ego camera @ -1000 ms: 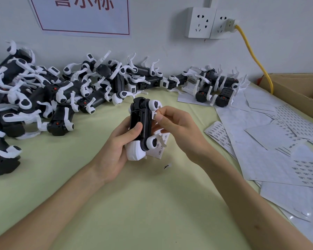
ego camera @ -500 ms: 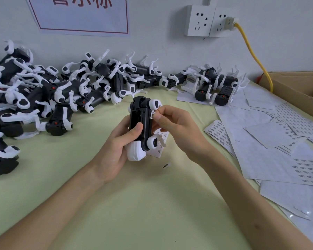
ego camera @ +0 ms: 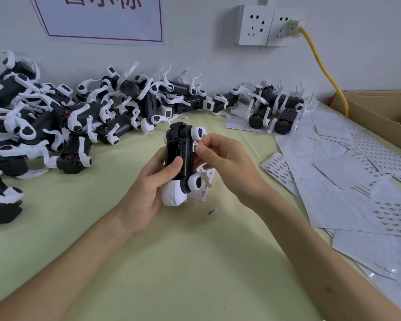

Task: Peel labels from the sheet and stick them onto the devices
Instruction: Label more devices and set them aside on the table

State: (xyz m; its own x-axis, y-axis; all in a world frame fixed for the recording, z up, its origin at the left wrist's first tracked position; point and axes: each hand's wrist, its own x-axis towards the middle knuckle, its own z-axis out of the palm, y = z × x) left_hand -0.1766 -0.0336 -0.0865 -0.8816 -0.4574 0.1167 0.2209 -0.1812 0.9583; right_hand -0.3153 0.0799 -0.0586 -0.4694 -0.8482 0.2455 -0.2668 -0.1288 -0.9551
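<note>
Label (ego camera: pixel 195 146) half-hidden in right hand (ego camera: pixel 222 163) pinch against device (ego camera: pixel 180 154), print illegible, left hand (ego camera: pixel 146 193) gripping device

One wide-angle camera, worn on the person's head, gives the only view. It faces forward and down across the pale green surface (ego camera: pixel 171 274) to the white wall (ego camera: pixel 218 63) behind it. Both forearms enter from the bottom edge. The device (ego camera: pixel 181 156) gripped by the left hand (ego camera: pixel 146 193) sits near the centre, close to the lens; the label (ego camera: pixel 195 145) pinched by the right hand (ego camera: pixel 227 163) shows print too small to read. Sockets (ego camera: pixel 255 25) mark the top edge.
</note>
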